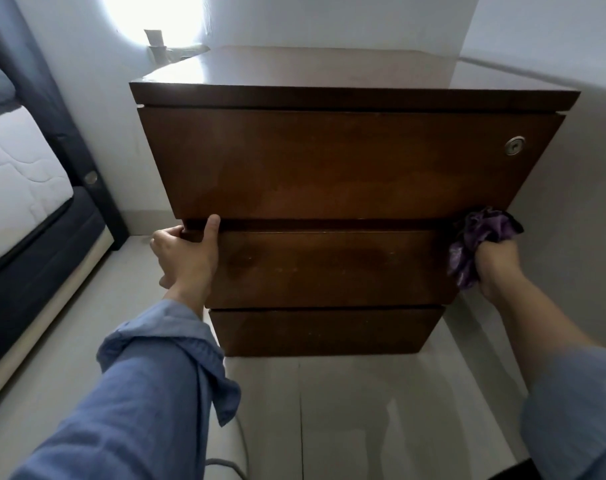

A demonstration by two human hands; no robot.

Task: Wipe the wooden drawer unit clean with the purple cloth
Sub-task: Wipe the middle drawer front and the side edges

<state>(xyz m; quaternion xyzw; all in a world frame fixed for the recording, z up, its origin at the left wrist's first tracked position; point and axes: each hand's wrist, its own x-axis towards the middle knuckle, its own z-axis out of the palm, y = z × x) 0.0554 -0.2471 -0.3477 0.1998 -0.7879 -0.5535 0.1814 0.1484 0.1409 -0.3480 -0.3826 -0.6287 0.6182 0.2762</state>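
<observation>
A dark brown wooden drawer unit [346, 161] with three drawer fronts fills the middle of the head view; a round metal lock [515, 145] sits at the top drawer's upper right. My left hand [187, 254] grips the left edge of the middle drawer, thumb up against the bottom of the top drawer. My right hand [495, 268] is closed on a crumpled purple cloth [478, 237], which is pressed against the unit's right edge at the gap between the top and middle drawers.
A bed with a white mattress [14, 188] and dark frame stands on the left. A white wall [571, 168] runs close along the unit's right side. Pale floor tiles [329, 410] lie in front. A small white object [157, 43] sits behind the unit's top.
</observation>
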